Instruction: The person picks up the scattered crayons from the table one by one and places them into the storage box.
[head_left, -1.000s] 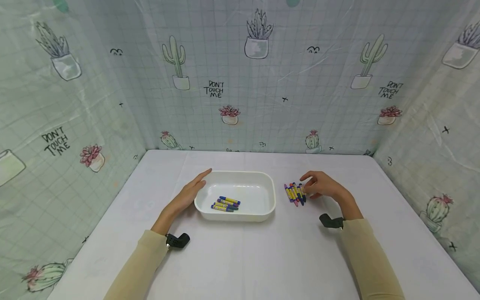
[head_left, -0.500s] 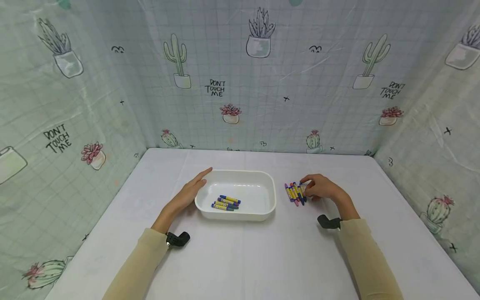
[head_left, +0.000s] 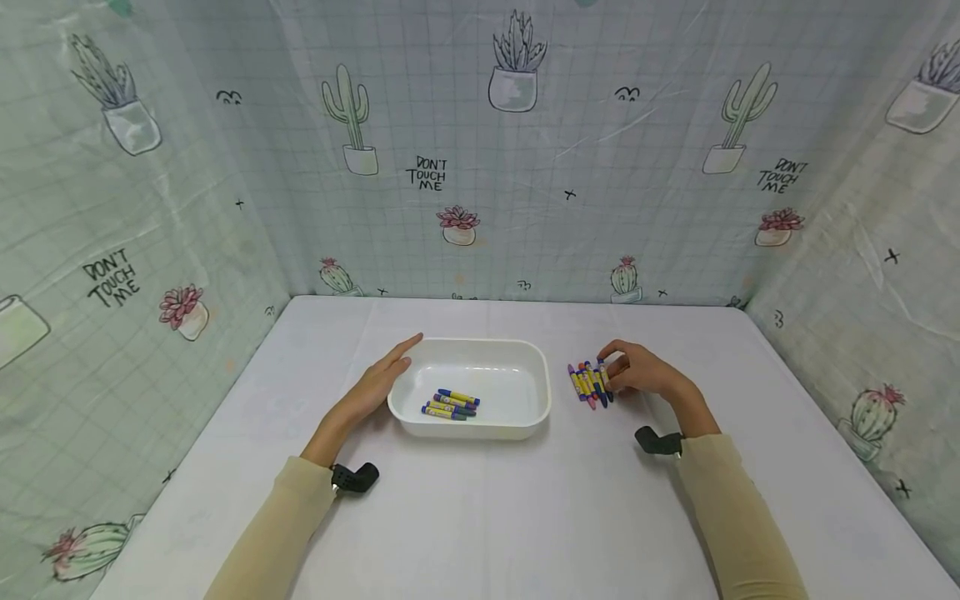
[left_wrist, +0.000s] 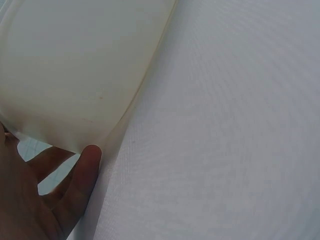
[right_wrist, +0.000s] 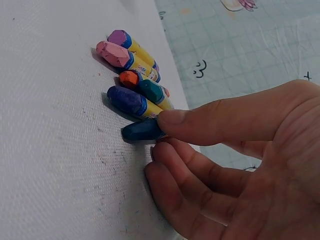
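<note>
A white rectangular tray point(head_left: 517, 432) stands mid-table with several yellow-wrapped crayons point(head_left: 448, 408) lying in its left half. Along the tray's left wall rests my left hand point(head_left: 372, 390), fingers extended; in the left wrist view its thumb touches the rim. My right hand point(head_left: 643, 372) is at a small cluster of crayons point(head_left: 585, 385) right of the tray. Its thumb and fingers pinch the outermost, a dark teal crayon point(right_wrist: 141, 130), whose back half they hide. Beside it in the right wrist view lie a dark blue crayon point(right_wrist: 129, 101) and pink, purple, orange and green ones.
White cloth covers the table point(head_left: 480, 517). A patterned curtain point(head_left: 480, 150) with cactus drawings hangs round the back and both sides. Black wrist devices sit on both sleeves.
My right hand has stayed at the cluster, its fingers closing round the outermost crayon, which has shifted slightly. The left hand and tray have not visibly moved.
</note>
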